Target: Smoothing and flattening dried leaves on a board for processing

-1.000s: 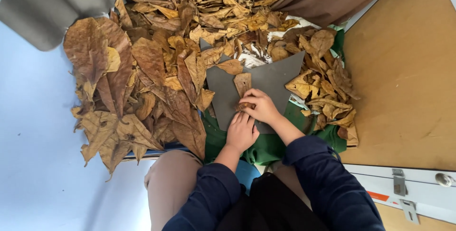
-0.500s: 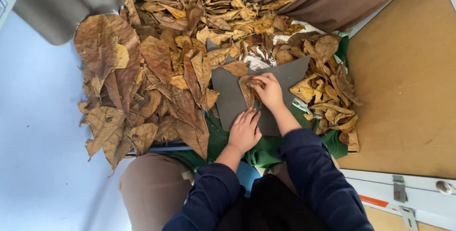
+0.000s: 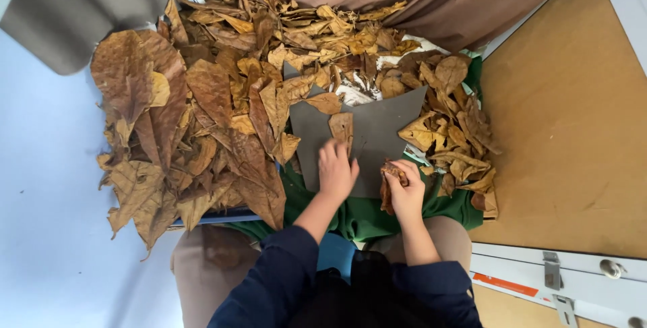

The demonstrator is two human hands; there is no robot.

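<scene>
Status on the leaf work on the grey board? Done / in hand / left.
Done: one dry leaf lies flat on the grey board. In hand: the left hand presses flat on the board just below that leaf; the right hand pinches a crumpled brown leaf at the board's lower right edge. Left: a big pile of dry leaves surrounds the board, apparently unsorted.

My left hand [image 3: 337, 169] presses flat on the grey sheet [image 3: 374, 142] beside a dry leaf [image 3: 342, 126], my right hand [image 3: 406, 190] grips a brown leaf [image 3: 391, 174].
</scene>
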